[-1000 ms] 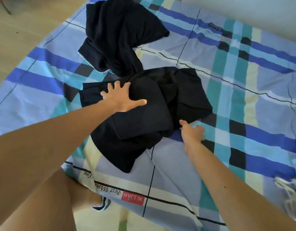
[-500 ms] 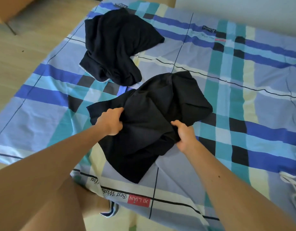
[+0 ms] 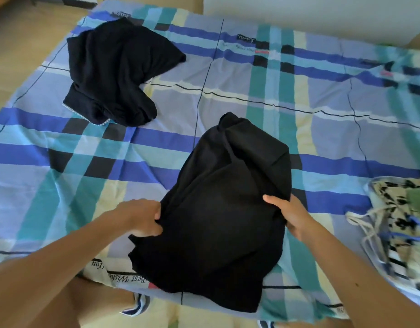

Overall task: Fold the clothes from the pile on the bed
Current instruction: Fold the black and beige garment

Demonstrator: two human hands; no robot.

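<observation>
both hands, left hand (image 3: 142, 217) and right hand (image 3: 288, 215), pinch the black garment (image 3: 223, 209); its loose folds could slump and bunch on the bed (image 3: 251, 102).

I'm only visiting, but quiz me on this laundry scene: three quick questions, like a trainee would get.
1. True or false: the left hand and right hand both grip the near black garment.
2. The other black garment lies: A) far left on the plaid sheet; B) under the right hand; C) on the floor.
3. Fill in: the patterned clothes lie on the sheet's ____ side.
Key: 1 true; 2 A; 3 right.
</observation>
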